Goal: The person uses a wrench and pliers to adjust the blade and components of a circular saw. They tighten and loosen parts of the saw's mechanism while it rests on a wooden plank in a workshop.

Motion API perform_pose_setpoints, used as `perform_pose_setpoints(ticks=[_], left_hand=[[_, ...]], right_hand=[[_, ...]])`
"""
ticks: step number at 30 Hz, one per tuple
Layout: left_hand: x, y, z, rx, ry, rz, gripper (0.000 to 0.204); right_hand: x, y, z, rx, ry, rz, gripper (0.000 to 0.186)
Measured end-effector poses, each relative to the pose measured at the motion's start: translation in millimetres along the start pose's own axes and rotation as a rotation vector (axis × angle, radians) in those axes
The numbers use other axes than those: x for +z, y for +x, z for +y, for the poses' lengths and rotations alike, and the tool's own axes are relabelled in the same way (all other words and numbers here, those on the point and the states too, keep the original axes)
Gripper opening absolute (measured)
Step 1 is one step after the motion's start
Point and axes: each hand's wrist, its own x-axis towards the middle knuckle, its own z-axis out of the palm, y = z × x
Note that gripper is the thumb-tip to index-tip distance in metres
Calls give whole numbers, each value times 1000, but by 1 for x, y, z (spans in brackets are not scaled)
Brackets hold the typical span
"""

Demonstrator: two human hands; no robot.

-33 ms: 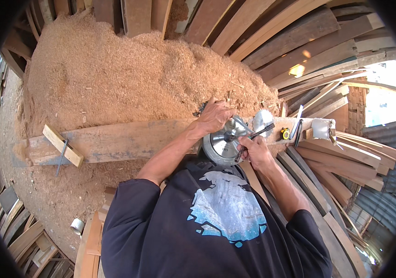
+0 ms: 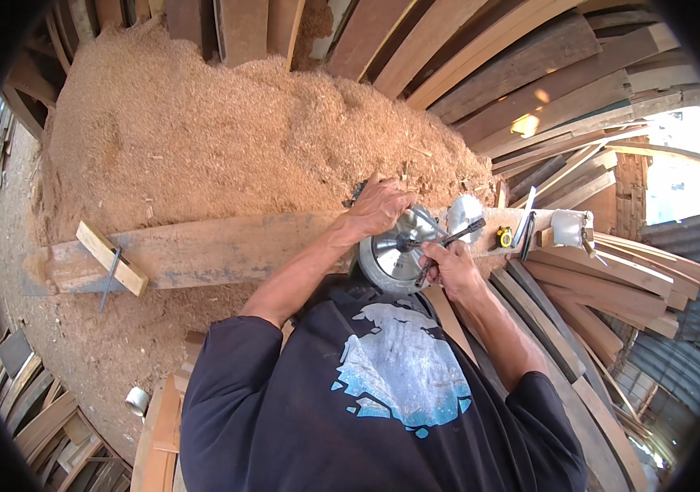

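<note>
My left hand [image 2: 379,205] grips the upper edge of a circular saw, fingers curled over its dark housing. The saw's round steel blade [image 2: 393,261] faces up, near my body. My right hand [image 2: 448,266] is closed on a dark metal wrench [image 2: 469,228] at the blade's hub. Another shiny disc [image 2: 465,209], apparently a blade, lies just right of the saw on a long plank bench [image 2: 260,242]. A yellow tape measure [image 2: 504,238] rests farther right.
A big sawdust heap [image 2: 243,139] lies beyond the bench, backed by stacked boards [image 2: 514,57]. A short wood piece [image 2: 112,254] with a thin bar crosses the plank's left part. More boards [image 2: 596,287] and corrugated sheets [image 2: 686,271] are at right. A white cylinder [image 2: 137,400] sits lower left.
</note>
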Motion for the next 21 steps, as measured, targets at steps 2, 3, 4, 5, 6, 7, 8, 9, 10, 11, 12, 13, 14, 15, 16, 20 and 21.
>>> perform_pose_setpoints(ticks=[2, 3, 4, 5, 6, 7, 8, 9, 10, 11, 12, 13, 14, 15, 16, 20, 21], left_hand=[[3, 0, -5, -27, -6, -18, 19], [4, 1, -5, -39, -13, -27, 19], [4, 1, -4, -39, -1, -2, 19], [5, 0, -3, -40, 12, 23, 20], [7, -1, -2, -43, 23, 48, 20], [8, -2, -2, -36, 10, 57, 20], [8, -2, -4, -30, -2, 66, 20], [7, -3, -3, -25, -15, 74, 20], [7, -3, -3, -24, -21, 70, 20], [7, -3, -2, -22, -26, 67, 21], [6, -3, -1, -21, -30, 65, 21], [4, -2, -1, -28, -26, 42, 20], [2, -1, 0, -35, -22, 19, 20], [2, -1, 0, -40, -18, -1, 20], [2, -1, 0, -36, -19, 0, 20], [2, -2, 0, -37, -41, -5, 15], [1, -3, -2, -53, -44, -5, 14]], right_hand=[[3, 0, 0, 1, 104, 10, 18], [4, -2, 1, 4, 156, 18, 18], [5, -3, 1, -14, 153, 16, 17], [6, -3, 2, -31, 150, 14, 16], [6, -4, 3, -46, 147, 11, 15], [5, -3, 4, -45, 155, 6, 14], [5, -2, 6, -43, 164, 1, 14], [4, -1, 8, -40, 173, -4, 13], [4, 0, 10, -31, 182, -5, 13], [3, 0, 11, -21, 191, -6, 13], [3, 1, 11, -13, 199, -8, 13], [2, 1, 12, -17, 189, -28, 14], [1, 1, 12, -21, 180, -48, 16], [0, 0, 11, -27, 170, -67, 18], [-1, -2, 7, 35, 127, -47, 20], [-20, -29, -12, -420, -738, -6, 25], [-26, -38, -22, -719, -1126, -15, 25]])
